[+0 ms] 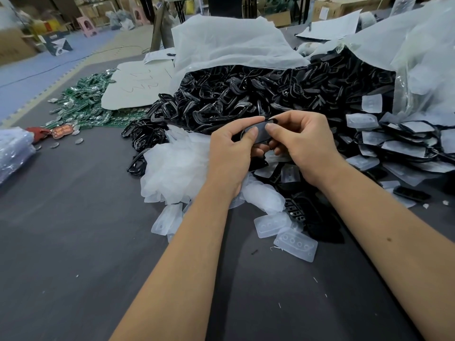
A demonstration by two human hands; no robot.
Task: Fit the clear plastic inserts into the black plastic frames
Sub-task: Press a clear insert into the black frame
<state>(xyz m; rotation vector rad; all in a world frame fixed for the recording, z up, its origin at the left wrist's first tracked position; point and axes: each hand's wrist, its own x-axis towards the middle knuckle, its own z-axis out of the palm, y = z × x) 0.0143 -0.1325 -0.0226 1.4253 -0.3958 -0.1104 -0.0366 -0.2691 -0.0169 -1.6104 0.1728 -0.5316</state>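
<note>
I see through one wide camera worn on the head. It looks forward and down, close over the dark table (73, 242), with both hands mid-frame and the room far off along the top edge.

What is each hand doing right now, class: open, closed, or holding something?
Left hand: grips the black frame, thumb pressed on top.
Right hand: pinches the same black frame from the other side.

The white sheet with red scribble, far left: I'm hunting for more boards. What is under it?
Green circuit boards poke out from under the white sheet along its left and near edges. How far they continue beneath it is hidden.
</note>
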